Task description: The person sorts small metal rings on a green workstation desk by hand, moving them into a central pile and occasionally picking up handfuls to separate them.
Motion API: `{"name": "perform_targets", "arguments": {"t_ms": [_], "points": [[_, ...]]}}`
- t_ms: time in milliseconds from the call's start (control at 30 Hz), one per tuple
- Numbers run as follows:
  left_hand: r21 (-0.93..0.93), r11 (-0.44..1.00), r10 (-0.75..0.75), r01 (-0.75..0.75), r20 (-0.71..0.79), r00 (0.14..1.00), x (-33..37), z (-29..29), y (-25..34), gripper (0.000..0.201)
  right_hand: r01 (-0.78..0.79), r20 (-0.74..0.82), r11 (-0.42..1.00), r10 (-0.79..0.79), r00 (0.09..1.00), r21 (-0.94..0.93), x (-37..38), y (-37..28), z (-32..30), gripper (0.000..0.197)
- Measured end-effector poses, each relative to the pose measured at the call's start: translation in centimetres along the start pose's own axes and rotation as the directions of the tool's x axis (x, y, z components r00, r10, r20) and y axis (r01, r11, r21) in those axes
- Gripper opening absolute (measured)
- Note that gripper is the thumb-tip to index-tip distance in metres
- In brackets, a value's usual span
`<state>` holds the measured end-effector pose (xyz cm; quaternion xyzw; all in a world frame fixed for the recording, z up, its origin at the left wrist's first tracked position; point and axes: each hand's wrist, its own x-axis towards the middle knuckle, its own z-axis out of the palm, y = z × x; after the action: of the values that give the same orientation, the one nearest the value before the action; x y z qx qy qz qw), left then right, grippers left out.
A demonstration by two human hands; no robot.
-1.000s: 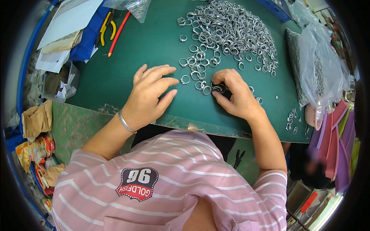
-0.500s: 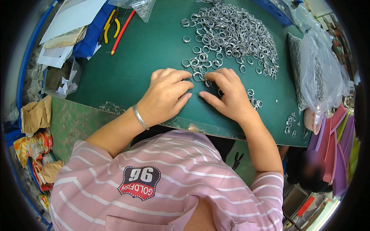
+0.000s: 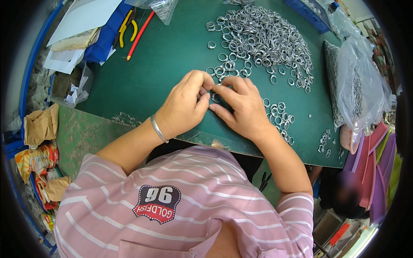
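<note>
Small silvery metal rings lie on the green table. My left hand (image 3: 184, 103), with a plain bangle (image 3: 159, 129) at its wrist, has its fingers curled in; whatever they hold is hidden. Touching its fingertips is the index finger of my right hand (image 3: 243, 107), whose thumb stays apart. Between that thumb and index finger a metal ring (image 3: 216, 97) shows; I cannot tell whether it lies on the table. A loose cluster of rings (image 3: 228, 66) is just beyond my fingertips, and another group of rings (image 3: 282, 116) lies right of my right hand.
A large heap of rings (image 3: 266, 36) covers the far middle of the table (image 3: 150, 77). Yellow-handled pliers (image 3: 127, 30) and a red pen-like tool (image 3: 141, 34) lie far left, near a plastic tub (image 3: 84, 86). Filled plastic bags (image 3: 355, 81) stand at the right.
My hands have come together, the right one moving left until its index finger meets my left fingertips. My left fingers have curled in more. More rings now show beside my right hand.
</note>
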<state>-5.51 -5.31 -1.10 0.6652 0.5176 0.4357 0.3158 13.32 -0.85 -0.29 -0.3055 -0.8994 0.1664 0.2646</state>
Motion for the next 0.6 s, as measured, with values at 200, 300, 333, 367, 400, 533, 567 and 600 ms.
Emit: {"name": "perform_targets", "arguments": {"t_ms": [200, 300, 333, 367, 400, 533, 567, 600], "points": [[0.071, 0.997, 0.02, -0.025, 0.077, 0.997, 0.7, -1.3, 0.4, 0.02, -0.046, 0.091, 0.999, 0.046, 0.995, 0.002, -2.2, 1.6, -2.7, 0.02], [0.133, 0.988, 0.067, -0.082, 0.116, 0.991, 1.3, -1.7, 0.3, 0.022, -0.125, 0.16, 0.992, 0.126, 0.979, -0.013, -4.8, 3.1, -6.1, 0.021], [0.187, 0.972, 0.122, -0.145, 0.129, 0.984, 1.9, -1.9, 0.4, 0.023, -0.166, 0.17, 0.986, 0.165, 0.972, -0.009, -5.8, 3.5, -7.0, 0.021], [0.239, 0.949, 0.176, -0.207, 0.143, 0.974, 2.6, -2.1, 0.4, 0.024, -0.206, 0.18, 0.979, 0.203, 0.962, -0.003, -6.6, 3.8, -7.8, 0.022], [0.249, 0.939, 0.199, -0.239, 0.173, 0.965, 3.3, -2.1, 0.3, 0.025, -0.246, 0.202, 0.969, 0.236, 0.95, 0.025, -7.4, 4.1, -8.5, 0.019], [0.337, 0.857, 0.323, -0.39, 0.24, 0.916, 6.9, -0.9, -0.9, 0.032, -0.201, 0.099, 0.978, 0.195, 0.976, 0.06, -7.3, 5.7, -9.6, 0.014], [0.344, 0.837, 0.35, -0.426, 0.262, 0.899, 7.6, -0.3, -1.1, 0.032, -0.225, -0.006, 0.974, 0.226, 0.974, 0.015, -6.8, 6.3, -9.1, 0.016], [0.351, 0.816, 0.375, -0.459, 0.283, 0.883, 8.1, 0.3, -1.2, 0.033, -0.289, -0.079, 0.957, 0.286, 0.955, -0.027, -5.8, 6.7, -8.5, 0.018]]}}
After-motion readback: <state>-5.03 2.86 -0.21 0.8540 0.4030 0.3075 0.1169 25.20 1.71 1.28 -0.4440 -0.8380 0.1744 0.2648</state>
